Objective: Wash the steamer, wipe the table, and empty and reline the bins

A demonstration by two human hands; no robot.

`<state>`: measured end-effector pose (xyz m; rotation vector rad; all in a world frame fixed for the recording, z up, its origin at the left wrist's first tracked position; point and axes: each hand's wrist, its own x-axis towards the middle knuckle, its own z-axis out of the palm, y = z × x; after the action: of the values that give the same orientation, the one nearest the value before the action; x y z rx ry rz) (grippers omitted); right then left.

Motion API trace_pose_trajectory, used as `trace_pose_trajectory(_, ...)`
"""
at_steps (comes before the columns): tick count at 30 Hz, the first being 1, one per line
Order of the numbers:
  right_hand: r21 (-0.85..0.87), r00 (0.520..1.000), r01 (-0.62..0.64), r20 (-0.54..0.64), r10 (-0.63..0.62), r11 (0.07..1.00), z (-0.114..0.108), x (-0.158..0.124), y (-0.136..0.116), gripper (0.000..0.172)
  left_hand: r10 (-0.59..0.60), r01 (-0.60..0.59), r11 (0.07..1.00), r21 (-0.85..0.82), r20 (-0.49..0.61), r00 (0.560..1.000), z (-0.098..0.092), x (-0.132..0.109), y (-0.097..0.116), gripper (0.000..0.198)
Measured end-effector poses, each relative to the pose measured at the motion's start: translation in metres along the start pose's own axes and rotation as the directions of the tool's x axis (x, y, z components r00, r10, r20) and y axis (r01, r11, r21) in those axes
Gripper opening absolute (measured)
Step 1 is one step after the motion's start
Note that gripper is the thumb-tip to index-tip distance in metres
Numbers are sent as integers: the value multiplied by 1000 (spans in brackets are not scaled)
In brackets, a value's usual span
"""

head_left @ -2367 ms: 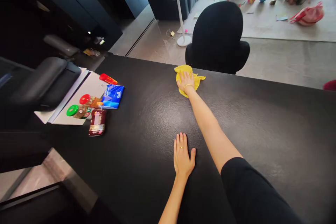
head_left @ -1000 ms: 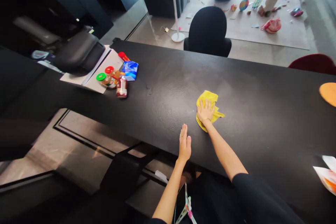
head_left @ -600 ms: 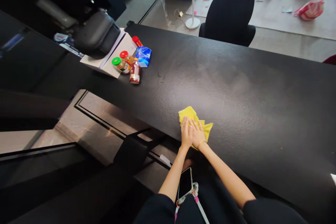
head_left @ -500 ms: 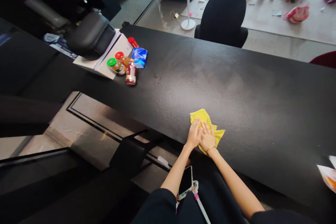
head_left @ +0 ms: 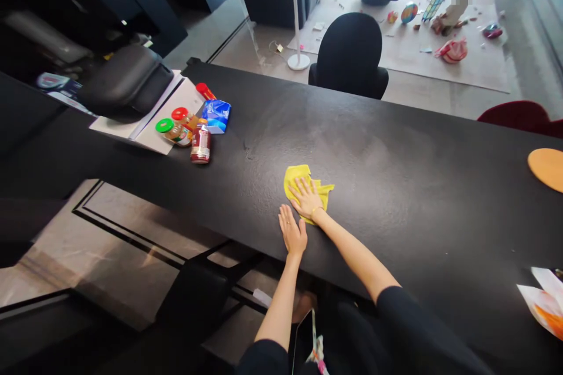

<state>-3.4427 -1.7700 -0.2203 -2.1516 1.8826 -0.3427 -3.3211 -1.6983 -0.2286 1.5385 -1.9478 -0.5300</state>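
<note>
Yellow cloth [head_left: 294, 176], crumpled, on black table [head_left: 396, 176] close to its near edge; right hand [head_left: 308, 199] flat on top, fingers spread. Left hand [head_left: 292, 233] just left of cloth, palm down on bare table, fingers together. Probably best wiped with even palm pressure and cloth spread flatter, stopping short of jars [head_left: 180, 129] far left of cloth.

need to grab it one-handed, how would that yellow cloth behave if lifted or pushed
Probably floppy: the yellow cloth lies crumpled under the right hand, so it would likely droop when lifted. It looks thin, so likely light. Pushed along the dark table, it should slide, perhaps bunching.
</note>
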Motion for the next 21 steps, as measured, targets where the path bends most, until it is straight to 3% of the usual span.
trace_pose_trajectory(3, 22, 994, -80, -69, 81, 997, -3, 83, 21, 55, 54, -61, 995, 82, 81, 995, 1, 0, 0, 68)
trace_pose_trajectory(5, 26, 974, -174, -139, 176, 984, -8, 116, 44, 55, 59, -70, 991, 115, 93, 994, 1, 0, 3, 69)
trace_pose_trajectory(7, 24, 942, -279, -188, 278, 960, -16, 128, 74, 55, 57, -68, 990, 124, 94, 994, 0, 0, 5, 69)
trace_pose_trajectory(9, 17, 898, -394, -206, 389, 919, -26, 118, 108, 57, 51, -64, 990, 123, 103, 993, -1, 2, 4, 70)
trace_pose_trajectory(12, -1, 793, -581, -225, 566, 814, -48, 67, 163, 56, 36, -49, 993, 104, 122, 992, 0, 4, 3, 70)
trace_pose_trajectory(14, -10, 673, -719, -256, 693, 695, -65, 9, 200, 54, 26, -38, 995, 89, 133, 991, 0, 5, 3, 71)
trace_pose_trajectory(18, 26, 350, -925, -321, 880, 378, -96, -143, 257, 54, 37, -50, 993, 102, 131, 991, -1, 7, 6, 71)
trace_pose_trajectory(20, 68, 175, -976, -324, 930, 208, -105, -217, 267, 54, 49, -63, 991, 115, 121, 991, -2, 8, 8, 72)
trace_pose_trajectory(21, 81, 111, -986, -317, 942, 144, -108, -248, 264, 55, 54, -68, 991, 118, 120, 991, -2, 9, 9, 73)
